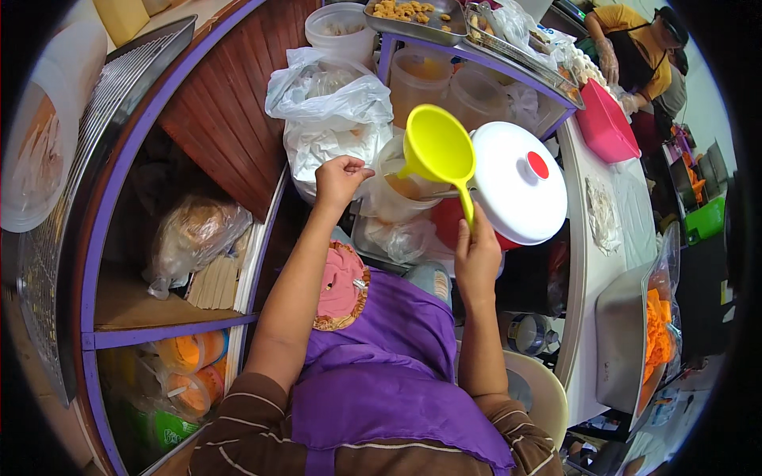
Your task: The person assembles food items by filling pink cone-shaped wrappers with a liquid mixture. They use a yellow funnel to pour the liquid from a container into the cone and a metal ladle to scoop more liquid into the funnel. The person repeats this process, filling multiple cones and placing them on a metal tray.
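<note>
Right hand [477, 252]: fingers closed around the lower end of the handle of a yellow ladle [438, 151], which stands raised with its bowl tipped over the mouth of a clear plastic bag [390, 190]. Whether the bowl holds anything cannot be told; only its outer side shows. Left hand [340, 181]: fingers pinched shut on the bag's upper edge, holding the mouth open just beside the ladle.

Some orange liquid already sits inside the bag, so filling appears, by judgement, under way and not finished: the bag stands open and untied. Touching the ladle's right side is a red pot [449, 224] under a white lid with a red knob [518, 182]; the lid covers the pot almost entirely.

Outward: white plastic bags [329, 111] lie behind the left hand, with clear tubs [423, 79] beyond. On the lower shelf [171, 329] at left, tied bags of orange liquid [190, 365] seem finished portions. A metal tray of fried snacks [409, 16] stands at top, where another person's gloved hand [609, 59] works well apart.
</note>
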The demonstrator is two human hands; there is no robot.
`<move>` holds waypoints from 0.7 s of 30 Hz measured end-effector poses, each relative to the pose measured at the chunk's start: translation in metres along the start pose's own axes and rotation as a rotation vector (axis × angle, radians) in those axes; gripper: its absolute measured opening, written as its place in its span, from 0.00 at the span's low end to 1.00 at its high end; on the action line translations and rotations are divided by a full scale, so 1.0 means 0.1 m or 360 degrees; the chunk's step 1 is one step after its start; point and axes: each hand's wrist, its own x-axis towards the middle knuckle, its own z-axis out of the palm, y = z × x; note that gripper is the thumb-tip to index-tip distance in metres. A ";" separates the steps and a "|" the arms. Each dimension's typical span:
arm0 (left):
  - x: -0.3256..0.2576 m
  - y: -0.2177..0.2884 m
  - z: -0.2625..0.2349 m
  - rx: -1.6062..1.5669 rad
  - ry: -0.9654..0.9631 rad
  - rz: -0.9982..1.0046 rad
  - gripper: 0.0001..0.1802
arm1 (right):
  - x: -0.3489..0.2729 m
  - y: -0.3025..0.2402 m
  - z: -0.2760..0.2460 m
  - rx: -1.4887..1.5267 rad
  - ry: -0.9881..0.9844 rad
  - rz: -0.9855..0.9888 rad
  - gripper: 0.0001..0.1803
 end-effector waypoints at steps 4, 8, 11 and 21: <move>0.06 0.02 0.03 0.0100 -0.0184 -0.0108 0.12 | 0.08 -0.17 -0.10 0.0409 0.0022 0.0075 0.18; 0.09 0.04 0.06 0.0114 -0.0339 -0.0088 0.09 | 0.06 -0.17 -0.09 0.0597 0.0068 0.0051 0.17; 0.09 0.13 0.06 0.0125 -0.0414 -0.0134 0.09 | 0.07 -0.20 -0.12 0.0650 0.0051 0.0063 0.17; 0.07 0.24 0.10 0.0085 -0.0404 -0.0173 0.09 | 0.06 -0.12 -0.10 0.0495 -0.0036 0.0085 0.19</move>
